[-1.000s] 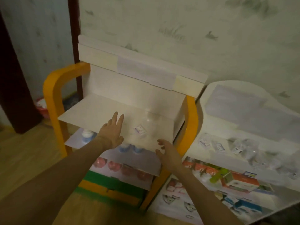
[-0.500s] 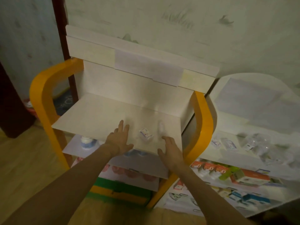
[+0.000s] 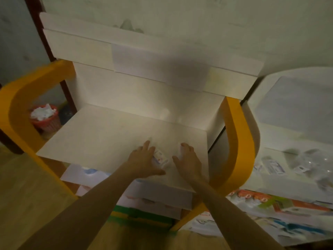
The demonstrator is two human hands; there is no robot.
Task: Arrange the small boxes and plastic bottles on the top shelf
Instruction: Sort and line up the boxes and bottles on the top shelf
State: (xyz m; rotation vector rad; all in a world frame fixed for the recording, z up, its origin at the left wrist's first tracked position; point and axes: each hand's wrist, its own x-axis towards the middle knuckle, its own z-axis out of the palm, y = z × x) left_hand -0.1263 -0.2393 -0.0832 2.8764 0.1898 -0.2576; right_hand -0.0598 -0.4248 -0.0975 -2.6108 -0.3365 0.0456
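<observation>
Shelving with orange side frames (image 3: 239, 141) carries a white top shelf (image 3: 100, 139). Left hand (image 3: 144, 159) and right hand (image 3: 189, 159) rest near its front edge, fingers spread, flanking a small clear bottle (image 3: 162, 159); whether either grips it is unclear. Its label is blurred, unreadable.
</observation>
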